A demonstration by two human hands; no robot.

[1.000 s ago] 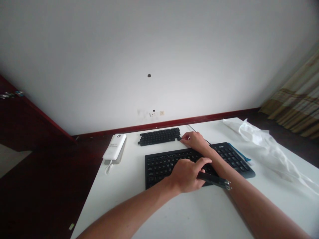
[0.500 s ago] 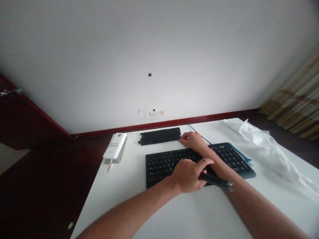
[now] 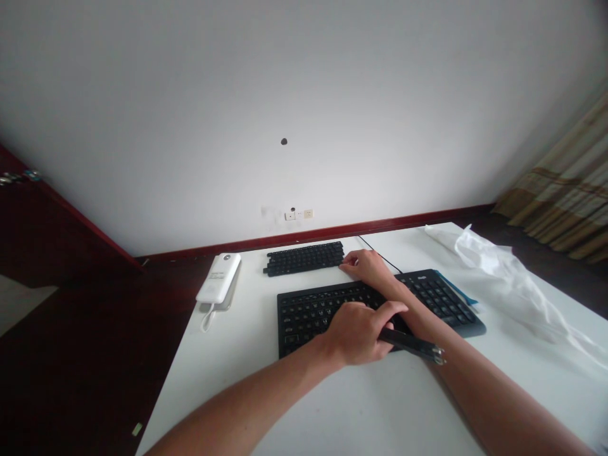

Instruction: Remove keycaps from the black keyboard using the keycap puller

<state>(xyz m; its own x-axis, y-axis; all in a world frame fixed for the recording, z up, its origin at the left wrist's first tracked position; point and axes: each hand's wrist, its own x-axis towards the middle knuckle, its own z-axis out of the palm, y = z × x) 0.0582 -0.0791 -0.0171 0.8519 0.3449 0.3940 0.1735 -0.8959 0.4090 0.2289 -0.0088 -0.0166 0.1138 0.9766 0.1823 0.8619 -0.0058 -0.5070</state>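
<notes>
White wall filled the upper frame above a white desk [image 3: 228,380] on which the work was laid out. At the frame's centre the left hand [image 3: 358,332] was closed in a grip around a slim dark tool [image 3: 412,345], held over the lower edge of the large black keyboard [image 3: 313,310]. Just above, the right hand [image 3: 368,267] was stretched to the right end of a smaller row of black keys [image 3: 304,258], its fingertips touching it; whether anything was pinched there could not be told. A key seemed to be being set down or picked at that row. Next, a fine pinch and careful alignment would be called for. A white power bank [image 3: 219,278] lay at left, crumpled plastic [image 3: 503,269] at right.
</notes>
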